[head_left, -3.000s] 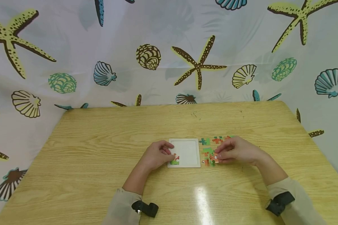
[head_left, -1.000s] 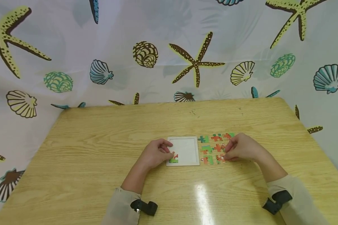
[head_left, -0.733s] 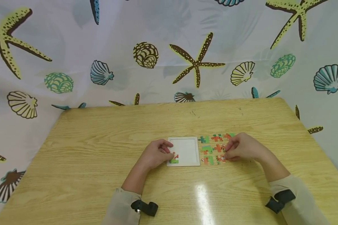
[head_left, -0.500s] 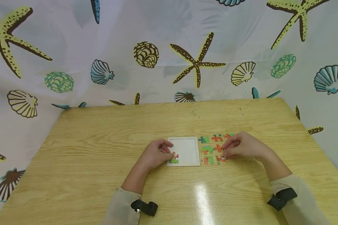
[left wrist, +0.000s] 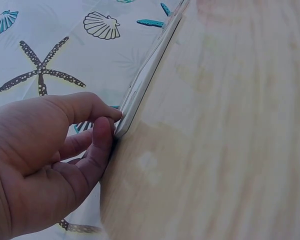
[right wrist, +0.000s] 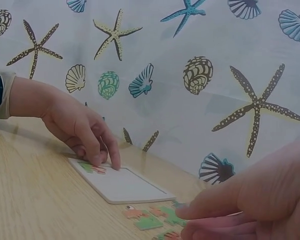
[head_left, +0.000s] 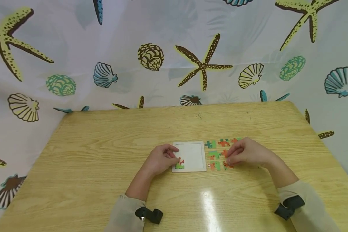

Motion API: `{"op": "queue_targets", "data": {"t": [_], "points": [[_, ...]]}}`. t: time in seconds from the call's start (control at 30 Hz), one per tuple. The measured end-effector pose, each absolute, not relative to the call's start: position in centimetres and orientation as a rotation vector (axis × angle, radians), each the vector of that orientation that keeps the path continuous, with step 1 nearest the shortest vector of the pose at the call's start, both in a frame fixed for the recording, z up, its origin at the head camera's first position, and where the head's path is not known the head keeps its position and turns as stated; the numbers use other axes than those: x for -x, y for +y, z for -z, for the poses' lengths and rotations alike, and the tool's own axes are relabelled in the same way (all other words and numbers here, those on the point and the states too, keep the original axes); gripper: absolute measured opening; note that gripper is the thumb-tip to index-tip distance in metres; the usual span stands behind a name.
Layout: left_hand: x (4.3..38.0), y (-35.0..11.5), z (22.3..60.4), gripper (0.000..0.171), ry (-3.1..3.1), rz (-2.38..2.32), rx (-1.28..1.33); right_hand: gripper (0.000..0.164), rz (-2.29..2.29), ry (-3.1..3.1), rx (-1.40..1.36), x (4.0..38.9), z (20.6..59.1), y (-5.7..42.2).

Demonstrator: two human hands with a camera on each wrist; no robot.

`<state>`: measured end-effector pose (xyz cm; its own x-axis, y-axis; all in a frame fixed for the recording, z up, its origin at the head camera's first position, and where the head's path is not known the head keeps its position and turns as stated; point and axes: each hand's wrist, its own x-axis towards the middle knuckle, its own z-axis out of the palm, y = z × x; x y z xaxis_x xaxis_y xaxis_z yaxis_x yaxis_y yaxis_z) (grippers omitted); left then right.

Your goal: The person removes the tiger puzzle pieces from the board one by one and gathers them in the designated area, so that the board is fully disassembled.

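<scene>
A white square puzzle tray (head_left: pixel 191 157) lies flat on the table. My left hand (head_left: pixel 160 160) holds its left side, thumb by the placed corner piece; in the left wrist view this hand (left wrist: pixel 55 160) has bent fingertips at the tray's edge (left wrist: pixel 145 80). That green and red corner piece (head_left: pixel 180 165) sits in the lower left of the tray. My right hand (head_left: pixel 247 153) has thumb and fingertips close together over an orange striped puzzle piece (head_left: pixel 227 166), partly hiding it; I cannot tell whether it pinches it.
Several loose pieces lie right of the tray, among them a green one (head_left: pixel 211 144), an orange one (head_left: pixel 224 142) and a green-orange one (head_left: pixel 214 166). A cloth with shells and starfish (head_left: pixel 133 80) hangs behind the table (head_left: pixel 119 135).
Over three seconds the bunched loose pieces have been spread apart into rough rows. My right hand first moved right, then came back a little left over the lower piece. The left hand stays put.
</scene>
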<state>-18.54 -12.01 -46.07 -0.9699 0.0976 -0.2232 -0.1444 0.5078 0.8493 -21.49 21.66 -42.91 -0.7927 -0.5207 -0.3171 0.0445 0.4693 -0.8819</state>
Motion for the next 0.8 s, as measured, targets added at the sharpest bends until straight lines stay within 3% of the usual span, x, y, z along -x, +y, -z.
{"op": "queue_targets", "data": {"t": [0.8], "points": [[18.5,-11.9,46.0,0.019,2.499,-1.451,0.034,0.024,1.283,2.179,0.562,20.7,41.9,16.0]]}}
